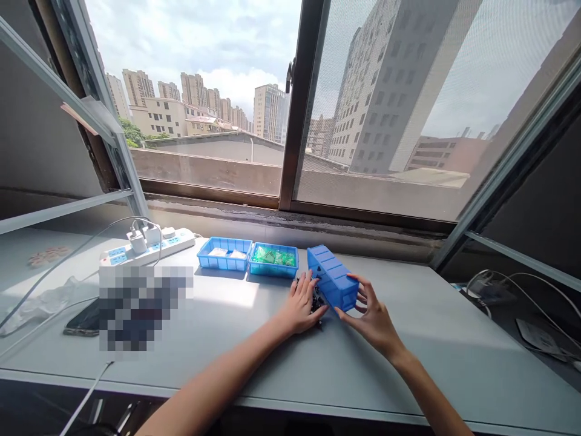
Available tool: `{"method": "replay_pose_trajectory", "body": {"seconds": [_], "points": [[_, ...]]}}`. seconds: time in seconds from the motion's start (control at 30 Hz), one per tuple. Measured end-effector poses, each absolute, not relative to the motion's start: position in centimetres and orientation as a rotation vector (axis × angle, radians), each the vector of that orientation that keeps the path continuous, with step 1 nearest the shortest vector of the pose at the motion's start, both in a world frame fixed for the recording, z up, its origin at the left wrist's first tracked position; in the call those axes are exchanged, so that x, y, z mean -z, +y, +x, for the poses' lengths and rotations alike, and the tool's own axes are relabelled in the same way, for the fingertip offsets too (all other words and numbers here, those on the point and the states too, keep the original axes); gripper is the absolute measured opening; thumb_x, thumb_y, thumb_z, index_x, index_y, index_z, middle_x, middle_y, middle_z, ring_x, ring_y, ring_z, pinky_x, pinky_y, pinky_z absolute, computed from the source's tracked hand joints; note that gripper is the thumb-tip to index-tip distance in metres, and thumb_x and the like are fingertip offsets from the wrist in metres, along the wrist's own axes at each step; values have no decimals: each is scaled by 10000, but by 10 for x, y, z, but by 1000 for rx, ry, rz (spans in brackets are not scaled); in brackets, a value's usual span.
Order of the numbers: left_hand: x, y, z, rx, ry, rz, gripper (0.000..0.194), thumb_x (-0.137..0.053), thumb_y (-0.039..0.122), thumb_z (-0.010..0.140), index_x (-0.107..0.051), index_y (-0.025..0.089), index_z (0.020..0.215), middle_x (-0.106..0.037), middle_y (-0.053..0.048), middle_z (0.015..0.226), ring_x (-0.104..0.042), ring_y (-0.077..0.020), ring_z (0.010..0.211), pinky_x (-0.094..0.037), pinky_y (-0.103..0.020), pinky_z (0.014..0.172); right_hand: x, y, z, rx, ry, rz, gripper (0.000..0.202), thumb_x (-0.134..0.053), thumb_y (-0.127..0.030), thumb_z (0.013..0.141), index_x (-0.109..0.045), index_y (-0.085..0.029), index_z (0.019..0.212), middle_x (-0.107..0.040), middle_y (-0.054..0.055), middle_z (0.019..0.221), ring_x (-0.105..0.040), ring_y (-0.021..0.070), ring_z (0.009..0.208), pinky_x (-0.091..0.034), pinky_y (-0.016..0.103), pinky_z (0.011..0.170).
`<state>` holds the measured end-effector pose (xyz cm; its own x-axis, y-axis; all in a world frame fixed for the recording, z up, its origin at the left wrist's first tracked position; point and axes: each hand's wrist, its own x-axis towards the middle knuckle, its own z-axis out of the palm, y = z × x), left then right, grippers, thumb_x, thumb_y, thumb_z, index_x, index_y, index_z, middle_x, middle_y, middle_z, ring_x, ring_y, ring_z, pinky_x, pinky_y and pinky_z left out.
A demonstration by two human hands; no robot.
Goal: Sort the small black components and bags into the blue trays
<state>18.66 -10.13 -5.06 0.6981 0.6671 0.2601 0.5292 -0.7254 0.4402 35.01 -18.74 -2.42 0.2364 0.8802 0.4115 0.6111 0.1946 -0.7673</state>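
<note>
A blue plastic bin (333, 275) is tipped on its side toward the left, its ribbed outer face up. My right hand (370, 312) grips its near right end between thumb and fingers. Beside the bin's left side, my left hand (303, 303) lies with fingers spread over small black parts (318, 300) on the table; its palm's underside is hidden. Left of the hands stand two more blue bins, one with green pieces (273, 257) in it and another (224, 263) holding whitish pieces.
On the grey table (408, 363), a white power strip (175, 242) with plugs and cables lies at the back left. A dark phone (84, 319) sits near a blurred patch. Metal frame posts and a window bound the table's back.
</note>
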Motion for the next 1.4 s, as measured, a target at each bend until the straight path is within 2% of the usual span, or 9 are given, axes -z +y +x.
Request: {"method": "replay_pose_trajectory", "body": {"seconds": [0.13, 0.27, 0.53, 0.67, 0.8, 0.9, 1.03, 1.23, 1.4], "points": [[51, -99, 187, -553, 920, 2587, 655, -456, 444, 875, -230, 139, 1409, -159, -158, 1507, -84, -275, 1403, -151, -517, 1129, 29, -193, 352, -269, -1566, -1466, 558, -639, -413, 702, -446, -272, 1206, -605, 74, 1205, -655, 244, 943, -555, 389, 784], [52, -99, 188, -512, 967, 2581, 654, -440, 450, 882, -242, 114, 1407, -153, -170, 1505, -75, -286, 1403, -135, -514, 1130, 32, -196, 355, -188, -1660, -1478, 505, -614, -385, 736, -468, -295, 1212, -594, 45, 1234, -656, 248, 954, -547, 418, 812], [47, -100, 184, -567, 946, 2566, 654, -415, 453, 890, -182, 172, 1432, -133, -130, 1519, -89, -281, 1404, -145, -507, 1120, 14, -187, 367, -112, -1538, -1524, 609, -657, -428, 652, -472, -285, 1215, -632, 52, 1158, -639, 270, 980, -550, 414, 793], [47, -97, 184, -727, 937, 2604, 574, -423, 442, 888, -267, 211, 1390, -219, -132, 1491, -210, -295, 1367, -231, -509, 1080, 2, -166, 375, -71, -1384, -1575, 712, -676, -455, 611, -442, -289, 1263, -650, 56, 1088, -648, 261, 923, -555, 395, 744], [39, -94, 181, -873, 962, 2698, 390, -466, 371, 875, -438, 237, 1241, -344, -110, 1411, -339, -283, 1278, -307, -475, 1032, -5, -128, 381, -214, -1040, -1604, 802, -622, -520, 637, -360, -238, 1341, -613, 116, 1147, -659, 243, 808, -565, 349, 580], [28, -91, 178, -961, 1094, 2738, 243, -477, 295, 864, -523, 228, 1093, -426, -95, 1319, -387, -272, 1221, -338, -450, 1002, 2, -107, 382, -410, -886, -1634, 694, -548, -528, 685, -433, -210, 1291, -608, 133, 1145, -653, 252, 835, -559, 308, 479], [20, -83, 173, -1070, 1341, 2677, 165, -468, 221, 852, -547, 218, 997, -516, -89, 1149, -442, -262, 1141, -368, -434, 957, 22, -98, 387, -577, -814, -1557, 593, -493, -528, 735, -505, -198, 1228, -637, 124, 1062, -662, 242, 750, -559, 319, 458], [21, -76, 171, -1036, 1497, 2662, 158, -494, 254, 848, -537, 214, 994, -543, -78, 1033, -470, -265, 1055, -380, -428, 918, 47, -91, 403, -561, -717, -1506, 630, -462, -535, 770, -422, -225, 1317, -662, 81, 938, -656, 204, 643, -559, 312, 468], [20, -71, 168, -910, 1512, 2726, 146, -506, 251, 853, -542, 218, 991, -550, -69, 1011, -466, -263, 1042, -366, -414, 918, 56, -84, 404, -566, -811, -1559, 546, -479, -535, 758, -557, -230, 1204, -678, 78, 911, -666, 203, 668, -567, 308, 467]]}}
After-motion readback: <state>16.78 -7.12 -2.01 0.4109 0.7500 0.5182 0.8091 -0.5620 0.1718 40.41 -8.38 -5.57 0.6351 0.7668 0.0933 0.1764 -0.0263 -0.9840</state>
